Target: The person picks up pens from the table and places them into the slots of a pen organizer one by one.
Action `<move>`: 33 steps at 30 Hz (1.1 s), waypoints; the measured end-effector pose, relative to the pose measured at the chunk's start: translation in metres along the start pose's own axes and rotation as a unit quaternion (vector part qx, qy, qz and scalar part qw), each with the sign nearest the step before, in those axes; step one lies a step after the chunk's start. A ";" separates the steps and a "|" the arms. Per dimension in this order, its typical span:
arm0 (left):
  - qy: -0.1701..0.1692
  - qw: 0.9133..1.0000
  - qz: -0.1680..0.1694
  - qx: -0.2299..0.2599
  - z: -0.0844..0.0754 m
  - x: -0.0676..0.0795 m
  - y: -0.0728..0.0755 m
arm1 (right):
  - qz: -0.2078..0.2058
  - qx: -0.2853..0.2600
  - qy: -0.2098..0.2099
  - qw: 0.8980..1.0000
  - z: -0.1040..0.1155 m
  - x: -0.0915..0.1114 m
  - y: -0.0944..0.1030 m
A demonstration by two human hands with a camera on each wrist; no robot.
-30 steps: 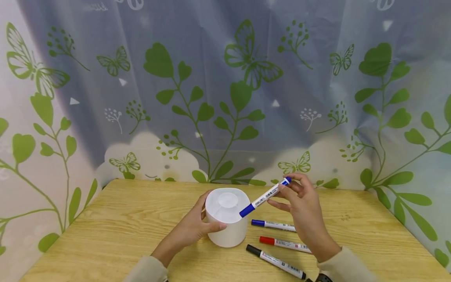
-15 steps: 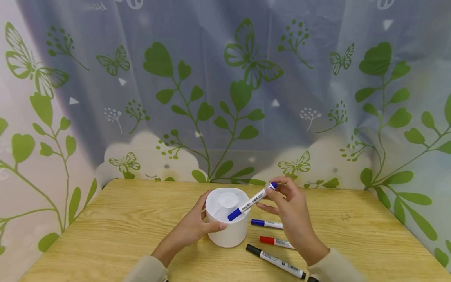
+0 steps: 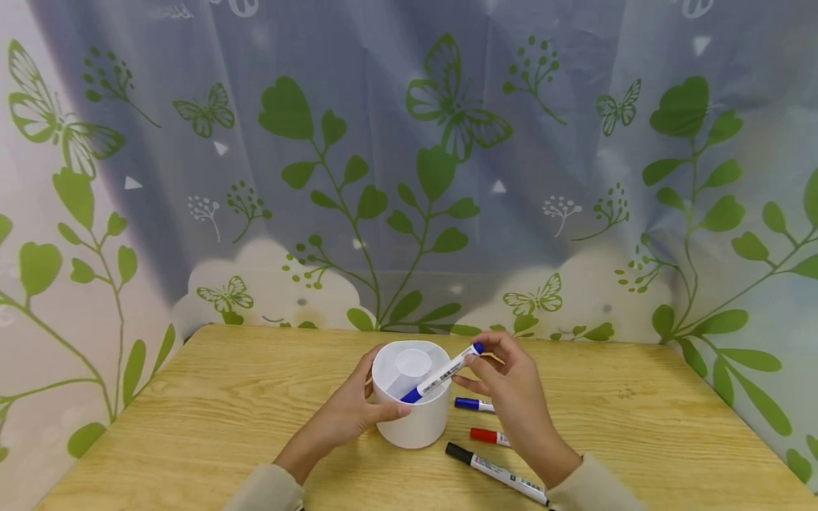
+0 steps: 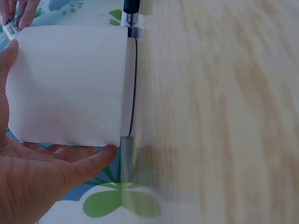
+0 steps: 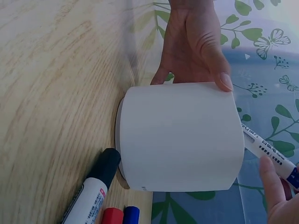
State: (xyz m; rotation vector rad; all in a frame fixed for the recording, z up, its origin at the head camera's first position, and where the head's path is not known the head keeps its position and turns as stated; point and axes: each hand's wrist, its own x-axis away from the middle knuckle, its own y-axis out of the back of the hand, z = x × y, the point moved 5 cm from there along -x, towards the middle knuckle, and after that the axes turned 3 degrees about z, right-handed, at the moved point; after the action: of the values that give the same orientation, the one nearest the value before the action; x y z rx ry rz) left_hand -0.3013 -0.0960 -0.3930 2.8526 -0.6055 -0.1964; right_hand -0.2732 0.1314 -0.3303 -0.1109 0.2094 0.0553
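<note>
A white round pen holder (image 3: 412,426) with inner compartments stands upright on the wooden table. My left hand (image 3: 348,408) grips its left side, the thumb along the front near the rim and the fingers behind. Between thumb and fingers of my right hand (image 3: 514,387) is the end of a blue-capped whiteboard marker (image 3: 447,375). This marker slants down to the left, its cap dipping just inside the holder's front rim. In the right wrist view, the marker's white barrel (image 5: 268,151) sticks out past the rim, and the holder's wall hides its cap.
Right of the holder lie a second blue marker (image 3: 468,404), a red marker (image 3: 483,435) and a black marker (image 3: 498,475), partly covered by my right hand and sleeve. Behind the wooden table (image 3: 255,355) hangs a curtain (image 3: 383,213) printed with leaves and butterflies.
My right hand has moved left and slightly down with the blue-capped marker, whose cap has gone from beside the rim to inside it. The left hand and the holder have stayed put.
</note>
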 end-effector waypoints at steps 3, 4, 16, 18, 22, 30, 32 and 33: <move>0.003 1.000 -0.001 0.003 0.001 0.000 0.000 | -0.002 0.007 -0.001 1.000 -0.002 0.001 -0.002; 0.003 1.000 -0.001 0.003 0.001 0.000 0.000 | -0.002 0.009 -0.002 1.000 -0.003 0.001 -0.002; -0.003 1.000 0.001 -0.005 0.001 0.000 0.001 | -0.002 0.060 0.006 0.998 -0.008 0.004 -0.009; -0.002 1.000 0.000 -0.004 0.002 -0.001 0.000 | -0.002 0.072 0.011 0.997 -0.008 0.005 -0.010; 0.001 1.000 -0.001 -0.002 0.002 -0.001 0.000 | -0.008 0.106 0.014 0.994 -0.010 0.006 -0.010; 0.000 1.000 0.000 -0.006 0.002 -0.001 0.000 | -0.007 0.136 0.010 0.991 -0.013 0.009 -0.012; 0.000 1.000 0.001 -0.006 0.002 -0.001 0.000 | -0.007 0.141 0.008 0.990 -0.014 0.009 -0.013; 0.000 1.000 0.001 -0.007 0.002 -0.001 0.000 | -0.007 0.144 0.007 0.989 -0.014 0.010 -0.014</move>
State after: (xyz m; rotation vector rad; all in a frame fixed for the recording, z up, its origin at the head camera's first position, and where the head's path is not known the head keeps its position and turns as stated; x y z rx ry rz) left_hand -0.3022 -0.0960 -0.3946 2.8379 -0.6053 -0.1981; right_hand -0.2657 0.1168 -0.3447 0.1759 0.2291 0.0098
